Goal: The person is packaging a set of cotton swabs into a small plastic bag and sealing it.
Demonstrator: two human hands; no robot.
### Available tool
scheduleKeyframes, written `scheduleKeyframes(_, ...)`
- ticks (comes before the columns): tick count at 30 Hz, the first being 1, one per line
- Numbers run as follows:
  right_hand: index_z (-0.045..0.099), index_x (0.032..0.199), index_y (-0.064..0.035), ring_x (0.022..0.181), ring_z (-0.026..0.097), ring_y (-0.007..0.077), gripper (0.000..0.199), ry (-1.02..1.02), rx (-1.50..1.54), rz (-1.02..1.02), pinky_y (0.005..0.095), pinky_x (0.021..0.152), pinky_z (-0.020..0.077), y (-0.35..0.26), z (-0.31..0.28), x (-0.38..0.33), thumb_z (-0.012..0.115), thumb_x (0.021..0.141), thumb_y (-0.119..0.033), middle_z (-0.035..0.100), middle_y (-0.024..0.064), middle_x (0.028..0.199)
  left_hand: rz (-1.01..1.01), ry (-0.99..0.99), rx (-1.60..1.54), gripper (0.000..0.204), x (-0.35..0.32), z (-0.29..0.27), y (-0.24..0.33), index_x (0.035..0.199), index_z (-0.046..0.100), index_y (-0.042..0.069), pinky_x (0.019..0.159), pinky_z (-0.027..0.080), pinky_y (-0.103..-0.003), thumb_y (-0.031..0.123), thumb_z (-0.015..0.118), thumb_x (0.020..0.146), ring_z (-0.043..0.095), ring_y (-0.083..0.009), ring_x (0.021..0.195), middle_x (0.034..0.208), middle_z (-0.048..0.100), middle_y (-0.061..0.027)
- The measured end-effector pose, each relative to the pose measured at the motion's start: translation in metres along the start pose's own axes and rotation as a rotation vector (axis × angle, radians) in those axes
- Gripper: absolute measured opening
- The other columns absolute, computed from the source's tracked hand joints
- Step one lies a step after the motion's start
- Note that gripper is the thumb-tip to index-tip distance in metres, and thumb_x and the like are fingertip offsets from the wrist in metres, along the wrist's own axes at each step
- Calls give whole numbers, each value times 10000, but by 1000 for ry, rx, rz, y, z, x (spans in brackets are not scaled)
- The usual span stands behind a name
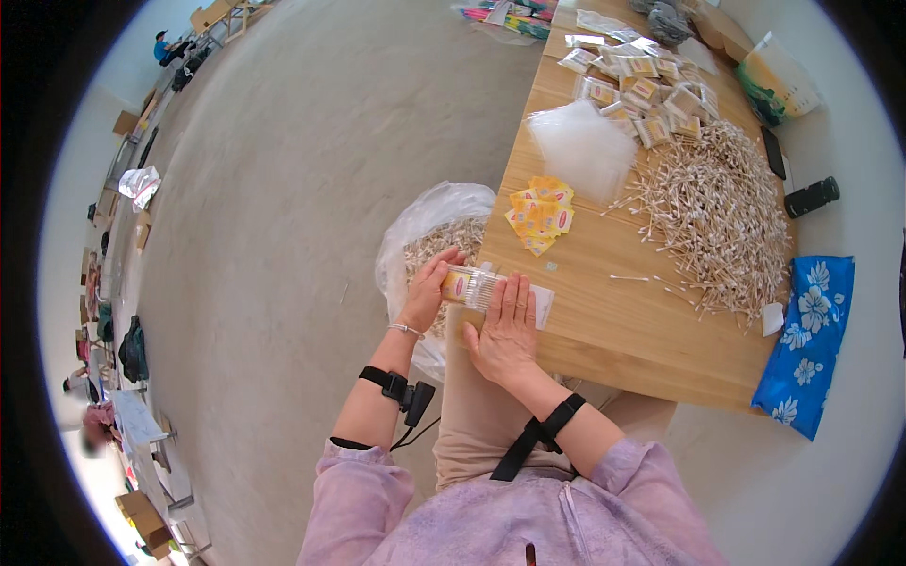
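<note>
My left hand [427,294] grips one end of a small clear packet of cotton swabs [479,289] with a yellow card inside, at the table's near left corner. Flat across the packet's other end lies my right hand [508,330], its fingers stretched out. The packet's open-looking plastic end sticks out past those fingers. Just beyond are several yellow printed cards [541,215] in a loose heap. Behind them lies a stack of clear plastic bags [585,146]. A big pile of loose cotton swabs [722,208] covers the table's right part.
Filled packets [651,90] are heaped at the table's far end. A large plastic bag of swabs [396,241] stands beside the table's left edge. Against the wall are a black cylinder [812,196], a dark phone-like slab [773,153] and a blue flowered pouch [804,344].
</note>
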State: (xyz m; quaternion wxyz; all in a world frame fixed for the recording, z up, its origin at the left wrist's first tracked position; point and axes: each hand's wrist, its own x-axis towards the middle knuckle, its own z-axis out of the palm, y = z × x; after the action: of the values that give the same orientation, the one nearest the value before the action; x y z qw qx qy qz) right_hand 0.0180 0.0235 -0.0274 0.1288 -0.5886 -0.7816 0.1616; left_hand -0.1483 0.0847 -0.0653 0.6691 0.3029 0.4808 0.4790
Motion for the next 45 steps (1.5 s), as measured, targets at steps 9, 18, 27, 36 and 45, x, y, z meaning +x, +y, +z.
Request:
scheduleKeyframes(9,95,1406,139,1408,2,440,942,16,17,-16,483,1144,7,-12,7,6,558,833,-449,56,316,1489,49,17,68,365,-5,2,10,1300,462,-14,991,422,-294,186,384,1004,501,-183,1186,1278,537,-135)
scheduleKeyframes(18,121,1429,87,1421,60,377,720,299,797,95,427,1153,60,8,-5,25,427,909,-306,110,254,1511,29,-4,47,428,-4,-5,15,1344,410,-13,1030,394,-331,250,363,1009,473,-209,1225,1311,507,-142)
scheduleKeyframes(27,207,1424,72,1420,139,317,609,396,1109,117,385,1146,99,0,15,41,331,958,-301,193,211,1512,118,-100,109,562,-3,0,13,1392,372,19,1091,304,-344,421,309,1004,383,-215,1307,1392,436,-137)
scheduleKeyframes(36,235,1418,69,1420,148,317,603,403,1149,32,385,1141,114,-27,27,56,349,967,-315,219,213,1505,106,-109,103,552,-6,3,15,1390,378,31,1081,313,-331,421,301,1008,401,-210,1295,1376,457,-137)
scheduleKeyframes(45,306,1378,65,1402,198,350,530,351,1137,91,404,1135,153,-30,31,58,349,955,-252,287,224,1467,186,-8,252,556,-5,2,6,1375,384,11,1078,308,-323,421,304,1009,397,-208,1295,1364,464,-139)
